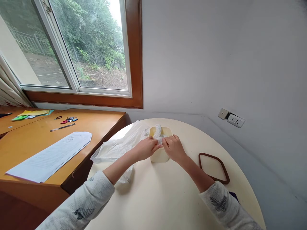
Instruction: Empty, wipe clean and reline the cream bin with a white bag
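A small cream-coloured box (pixel 160 156) with rounded corners stands on the round table, in front of both my hands. Across its top lies a twisted white bundle (pixel 158 130) that looks like thin plastic bag or cloth; I cannot tell which. My left hand (pixel 146 148) is closed on the bundle's near end, thumb pointing inward. From the other side, my right hand (pixel 174 148) pinches the same bundle, its fingers close to the left ones. My hands partly hide the box's middle and the bundle's end. A crumpled clear plastic bag (pixel 117 148) spreads to the left of the box.
At right on the round table (pixel 165 198) lies a brown rounded frame (pixel 224 169); a dark object (pixel 233 195) shows beside my right sleeve. The wooden desk (pixel 105 119) at left bears paper sheets (pixel 52 156), a pen (pixel 62 127) and keys (pixel 70 119). A wall stands behind.
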Demonstrator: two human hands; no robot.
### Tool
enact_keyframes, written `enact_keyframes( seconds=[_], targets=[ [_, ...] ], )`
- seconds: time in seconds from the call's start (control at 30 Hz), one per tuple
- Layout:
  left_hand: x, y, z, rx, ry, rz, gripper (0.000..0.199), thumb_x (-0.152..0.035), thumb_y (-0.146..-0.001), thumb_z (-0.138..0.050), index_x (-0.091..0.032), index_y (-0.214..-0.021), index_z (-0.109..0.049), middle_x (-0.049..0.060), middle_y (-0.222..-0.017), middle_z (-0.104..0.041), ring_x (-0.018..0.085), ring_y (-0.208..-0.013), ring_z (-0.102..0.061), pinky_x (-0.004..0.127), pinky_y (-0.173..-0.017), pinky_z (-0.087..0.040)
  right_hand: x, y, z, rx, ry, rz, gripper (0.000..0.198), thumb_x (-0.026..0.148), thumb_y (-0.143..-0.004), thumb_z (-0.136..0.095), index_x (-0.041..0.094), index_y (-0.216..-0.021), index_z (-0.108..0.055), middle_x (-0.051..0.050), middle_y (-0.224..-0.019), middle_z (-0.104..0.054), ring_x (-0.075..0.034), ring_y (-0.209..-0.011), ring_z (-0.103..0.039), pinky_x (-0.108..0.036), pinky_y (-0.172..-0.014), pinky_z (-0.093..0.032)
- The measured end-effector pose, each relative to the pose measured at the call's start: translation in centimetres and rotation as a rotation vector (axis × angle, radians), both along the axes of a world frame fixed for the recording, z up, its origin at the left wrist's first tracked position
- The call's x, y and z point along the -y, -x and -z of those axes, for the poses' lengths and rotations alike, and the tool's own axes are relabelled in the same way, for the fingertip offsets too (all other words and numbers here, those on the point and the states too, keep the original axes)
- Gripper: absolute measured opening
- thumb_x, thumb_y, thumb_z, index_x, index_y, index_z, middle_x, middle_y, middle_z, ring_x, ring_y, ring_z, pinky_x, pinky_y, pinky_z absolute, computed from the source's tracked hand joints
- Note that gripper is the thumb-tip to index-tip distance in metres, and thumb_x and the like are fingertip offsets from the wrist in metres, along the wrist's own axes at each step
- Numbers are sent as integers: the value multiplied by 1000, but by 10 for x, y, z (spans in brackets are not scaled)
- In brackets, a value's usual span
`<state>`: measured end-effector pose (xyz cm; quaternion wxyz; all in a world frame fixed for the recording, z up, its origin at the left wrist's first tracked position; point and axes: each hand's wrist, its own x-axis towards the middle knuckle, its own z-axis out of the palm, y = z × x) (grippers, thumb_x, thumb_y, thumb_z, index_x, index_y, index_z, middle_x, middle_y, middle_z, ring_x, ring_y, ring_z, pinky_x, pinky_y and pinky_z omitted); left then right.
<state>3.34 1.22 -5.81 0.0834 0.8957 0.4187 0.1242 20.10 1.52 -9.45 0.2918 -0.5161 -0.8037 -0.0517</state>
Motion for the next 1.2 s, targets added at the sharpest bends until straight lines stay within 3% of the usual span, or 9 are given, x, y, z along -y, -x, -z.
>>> enact_keyframes(
  seconds=[0.13, 0.23, 0.33, 0.47, 0.57, 0.67, 0.77, 1.03, 1.2],
  targets=[
    [12, -3, -4, -2, -16, 22, 48, -49, -91, -20, -19, -63, -44, 4, -62, -53, 19, -70, -51, 29, -61, -40, 13, -4, -6, -24, 64, 12, 44, 29, -92, -25, 20, -58, -50, 2, -54, -56, -12, -58, -51, -36, -94, -25],
    [21, -5, -6, 21, -29, 53, 45, -42, -92, -22, -19, -60, -44, 0, -59, -51, 16, -63, -49, 37, -80, -38, 17, -8, -18, -38, 93, 40, 43, 31, -92, -26, 20, -58, -49, 4, -52, -54, -11, -57, -50, -39, -99, -19],
    [24, -6, -9, 101, -13, 35, 42, -37, -92, -25, -19, -60, -45, -2, -59, -52, 14, -63, -51, 45, -97, -26, 10, -12, -33, -50, 145, 67, 39, 31, -91, -29, 20, -62, -52, 2, -59, -58, -12, -61, -51, -35, -93, -25],
    [14, -7, -14, 280, -46, -134, 34, -32, -89, -30, -20, -65, -50, -1, -63, -54, 15, -62, -51, 35, -81, -39, -12, -10, -45, -20, 270, 85, 40, 44, -87, -36, 21, -65, -60, -4, -77, -62, -17, -77, -52, -33, -77, -29],
    [-1, -6, -17, 386, -79, -342, 27, -27, -86, -35, -19, -73, -57, 4, -77, -60, 17, -69, -54, 29, -65, -42, -26, -1, -42, 15, 313, 90, 41, 54, -80, -44, 21, -62, -62, -5, -73, -61, -21, -82, -51, -34, -75, -26],
    [-14, -3, -17, 338, -47, -449, 27, -23, -82, -37, -19, -78, -63, 7, -87, -62, 20, -77, -57, 30, -67, -42, -34, 5, -35, -3, 335, 42, 29, 37, -78, -50, 20, -56, -57, -2, -62, -58, -20, -79, -50, -34, -75, -24],
    [-21, -1, -16, 271, 31, -450, 29, -25, -81, -39, -20, -85, -67, 9, -95, -61, 23, -84, -58, 32, -72, -43, -38, 2, -32, -113, 373, -38, 24, 20, -77, -44, 19, -55, -53, 1, -59, -58, -16, -75, -49, -34, -78, -24],
    [-32, -7, -8, 225, 97, -371, 34, -49, -76, -48, -24, -84, -68, 8, -99, -55, 28, -97, -50, 42, -85, -37, -44, -24, -42, -751, 694, -426, 19, 36, -78, -47, 19, -73, -55, 2, -69, -54, -13, -65, -45, -25, -63, -33],
    [-34, -12, -11, 279, 104, -368, 27, -46, -73, -53, -21, -74, -64, 7, -96, -55, 28, -97, -47, 43, -86, -34, -38, -28, -45, -934, 681, -545, 17, 29, -78, -46, 19, -66, -51, 2, -67, -43, -13, -67, -38, -25, -64, -30]
  ],
)
